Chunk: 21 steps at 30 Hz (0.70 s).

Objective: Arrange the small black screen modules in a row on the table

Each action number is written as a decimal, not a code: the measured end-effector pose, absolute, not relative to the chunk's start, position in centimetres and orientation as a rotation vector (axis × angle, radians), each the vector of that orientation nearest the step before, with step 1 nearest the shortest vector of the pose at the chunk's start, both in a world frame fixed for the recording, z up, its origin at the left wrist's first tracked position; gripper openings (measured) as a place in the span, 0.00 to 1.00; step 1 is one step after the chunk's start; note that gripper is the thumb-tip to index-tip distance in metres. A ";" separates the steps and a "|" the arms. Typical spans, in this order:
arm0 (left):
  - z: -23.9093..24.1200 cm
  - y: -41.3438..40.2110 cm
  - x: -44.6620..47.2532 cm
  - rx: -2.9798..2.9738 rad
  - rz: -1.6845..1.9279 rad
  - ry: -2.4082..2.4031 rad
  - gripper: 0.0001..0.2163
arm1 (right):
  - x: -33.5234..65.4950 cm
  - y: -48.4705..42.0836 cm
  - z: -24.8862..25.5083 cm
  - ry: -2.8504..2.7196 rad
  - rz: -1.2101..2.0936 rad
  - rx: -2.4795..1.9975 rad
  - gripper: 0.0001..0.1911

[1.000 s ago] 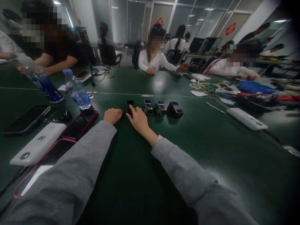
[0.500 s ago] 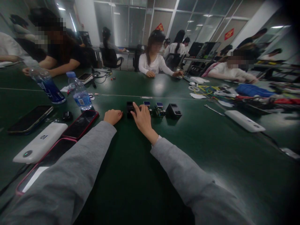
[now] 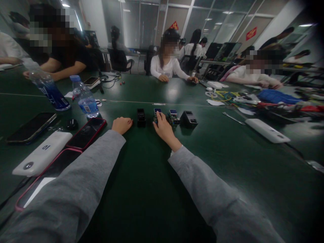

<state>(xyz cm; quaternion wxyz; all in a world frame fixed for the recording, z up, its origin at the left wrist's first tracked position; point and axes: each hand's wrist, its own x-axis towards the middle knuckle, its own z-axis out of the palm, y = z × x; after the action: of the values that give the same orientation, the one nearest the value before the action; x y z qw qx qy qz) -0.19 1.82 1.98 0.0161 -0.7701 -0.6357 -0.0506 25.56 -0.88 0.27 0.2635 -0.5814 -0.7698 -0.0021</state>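
My left hand (image 3: 122, 125) rests on the green table, its fingers curled in with nothing visible in them. Just right of it stands a small black case (image 3: 141, 118), apart from both hands. My right hand (image 3: 164, 129) has its thumb and fingertips on a small circuit board with a screen (image 3: 157, 110), whose lower part they cover. Close by on the right is a second circuit board with a screen (image 3: 173, 116). Beyond that, a dark grey case (image 3: 189, 119) lies tilted at the end of the row.
To the left are a clear water bottle (image 3: 85, 99), a blue-labelled bottle (image 3: 50, 91), phones (image 3: 87, 133) and a white power bank (image 3: 43, 153). At right lie a wrench-like metal tool (image 3: 233, 118), another white power bank (image 3: 267, 130) and tangled cables (image 3: 225, 96). Several people sit around.
My right hand has moved right, from the black case to the first circuit board, uncovering the case. My left hand has stayed in place.
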 end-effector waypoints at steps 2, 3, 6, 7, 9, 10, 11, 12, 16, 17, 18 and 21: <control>2.0 1.8 -0.2 -2.392 -0.156 -1.975 0.22 | 25.5 -0.9 0.4 -2.129 0.018 -1.559 0.36; 2.0 1.8 -0.2 -2.390 -0.159 -1.975 0.22 | 25.5 -1.0 0.4 -2.150 0.025 -1.548 0.36; 2.1 1.6 -0.1 -2.373 -0.164 -1.990 0.22 | 25.4 -1.2 0.7 -2.154 -0.008 -1.499 0.38; 2.1 1.6 -0.1 -2.368 -0.163 -2.000 0.22 | 25.4 -1.3 0.9 -2.132 -0.045 -1.482 0.38; 2.2 1.5 0.0 -2.380 -0.164 -2.010 0.22 | 26.0 -1.5 1.2 -2.060 -0.151 -1.461 0.34; 2.3 1.4 0.0 -2.388 -0.160 -2.012 0.23 | 26.6 -1.7 1.4 -2.020 -0.208 -1.457 0.32; 2.3 1.4 0.0 -2.394 -0.159 -2.010 0.23 | 27.3 -1.8 1.5 -1.985 -0.258 -1.462 0.30; 2.4 1.4 0.0 -2.394 -0.159 -2.007 0.23 | 28.2 -2.0 1.5 -1.957 -0.298 -1.476 0.28; 2.4 1.4 0.0 -2.379 -0.154 -2.000 0.22 | 31.7 -2.3 0.7 -1.890 -0.308 -1.604 0.28; 2.4 1.4 0.1 -2.381 -0.151 -1.999 0.22 | 32.3 -2.3 0.4 -1.877 -0.269 -1.635 0.28; 2.4 1.4 0.1 -2.385 -0.148 -1.997 0.23 | 32.6 -2.2 0.1 -1.872 -0.225 -1.654 0.28; 2.5 1.3 0.1 -2.380 -0.137 -1.994 0.23 | 32.8 -1.9 -0.4 -1.928 -0.130 -1.624 0.29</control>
<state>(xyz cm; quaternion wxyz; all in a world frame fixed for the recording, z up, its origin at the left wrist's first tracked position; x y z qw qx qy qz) 0.07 1.33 2.51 0.0169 -0.7657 -0.6414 -0.0442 32.83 -1.89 -0.42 0.3039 -0.6130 -0.7276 -0.0490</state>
